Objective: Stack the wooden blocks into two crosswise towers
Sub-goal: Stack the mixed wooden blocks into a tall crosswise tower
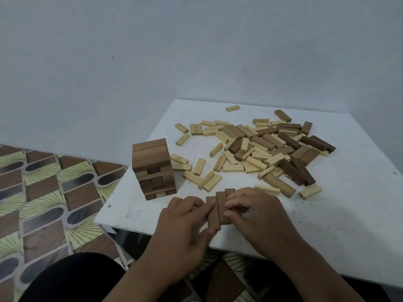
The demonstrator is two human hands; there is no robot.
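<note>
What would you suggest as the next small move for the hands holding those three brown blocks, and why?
Probably square up the three brown blocks into a flush row on the table. The left hand and right hand hold them side by side, but their ends look staggered. Only one tower stands, so these likely start the second.

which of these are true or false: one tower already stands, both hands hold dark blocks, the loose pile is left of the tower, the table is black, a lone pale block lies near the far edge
1. One tower already stands: true.
2. The left hand and right hand hold dark blocks between them: true.
3. The loose pile is left of the tower: false, it lies to its right.
4. The table is black: false, white.
5. A lone pale block lies near the far edge: true.
</note>
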